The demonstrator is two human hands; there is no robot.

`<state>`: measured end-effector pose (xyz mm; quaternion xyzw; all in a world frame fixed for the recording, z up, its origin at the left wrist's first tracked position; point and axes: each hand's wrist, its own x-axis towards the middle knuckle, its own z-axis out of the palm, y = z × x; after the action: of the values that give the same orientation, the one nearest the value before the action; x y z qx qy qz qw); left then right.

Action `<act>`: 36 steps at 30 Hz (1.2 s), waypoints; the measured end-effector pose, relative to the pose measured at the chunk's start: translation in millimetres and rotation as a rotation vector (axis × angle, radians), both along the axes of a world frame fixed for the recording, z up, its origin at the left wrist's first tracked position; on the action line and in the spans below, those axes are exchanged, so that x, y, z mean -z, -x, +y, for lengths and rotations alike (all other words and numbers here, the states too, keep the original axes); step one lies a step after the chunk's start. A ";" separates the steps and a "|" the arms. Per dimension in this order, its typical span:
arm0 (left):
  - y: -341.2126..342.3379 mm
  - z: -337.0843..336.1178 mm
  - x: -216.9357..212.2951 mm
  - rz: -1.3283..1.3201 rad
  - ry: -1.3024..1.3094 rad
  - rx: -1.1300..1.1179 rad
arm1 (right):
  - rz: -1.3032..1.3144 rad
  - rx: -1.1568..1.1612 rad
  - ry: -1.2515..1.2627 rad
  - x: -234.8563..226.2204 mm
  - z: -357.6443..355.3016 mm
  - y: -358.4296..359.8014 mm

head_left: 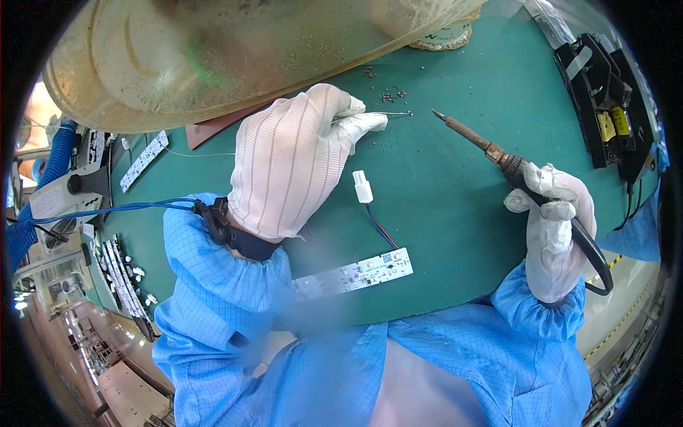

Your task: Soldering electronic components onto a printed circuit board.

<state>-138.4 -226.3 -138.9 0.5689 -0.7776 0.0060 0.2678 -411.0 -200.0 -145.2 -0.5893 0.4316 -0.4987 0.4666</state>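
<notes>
Gloved in striped white, my left hand pinches a thin solder wire between thumb and fingers. A small shiny bead sits at the wire's tip. My right hand, also in a white glove, is closed round the handle of a soldering iron. The iron's tip points up and left, a short gap from the wire's end. Below my left hand lies a white LED circuit board strip, its left part blurred. Thin coloured wires join it to a white plug connector.
A cloudy yellowish shield hangs over the far side of the green mat. Solder bits lie scattered beyond my left hand. A black iron stand is at the right. More board strips lie left, near a solder spool at the back.
</notes>
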 end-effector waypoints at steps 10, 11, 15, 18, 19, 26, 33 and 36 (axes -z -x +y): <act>4.1 -4.8 -2.3 0.175 0.087 0.033 | 0.091 0.028 0.036 -7.2 0.8 -4.9; 4.9 -4.4 -5.8 0.178 0.079 0.000 | 0.104 0.045 0.033 -6.9 1.5 -3.5; 3.6 -5.0 -1.5 0.136 -0.005 -0.010 | 0.095 0.082 0.027 -6.8 1.3 -5.9; 2.0 -6.0 2.5 0.078 0.006 0.005 | -0.048 0.050 0.073 -5.2 -0.1 -3.7; 3.2 -6.3 2.5 0.096 -0.040 -0.014 | -0.038 0.049 0.081 -6.1 -0.2 -2.6; 5.4 -2.0 -0.5 0.028 -0.101 0.073 | -0.005 0.036 0.116 -0.2 -1.3 0.3; 2.4 2.9 -13.3 0.148 -0.006 0.234 | -0.094 0.106 0.090 0.2 -1.2 0.3; 1.1 0.8 -7.2 0.103 -0.036 0.168 | -0.001 0.155 0.026 -4.7 0.4 -2.6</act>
<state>-139.5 -225.5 -131.6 0.5058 -0.8078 -0.0597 0.2967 -408.4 -199.6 -140.4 -0.5601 0.4692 -0.5389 0.4192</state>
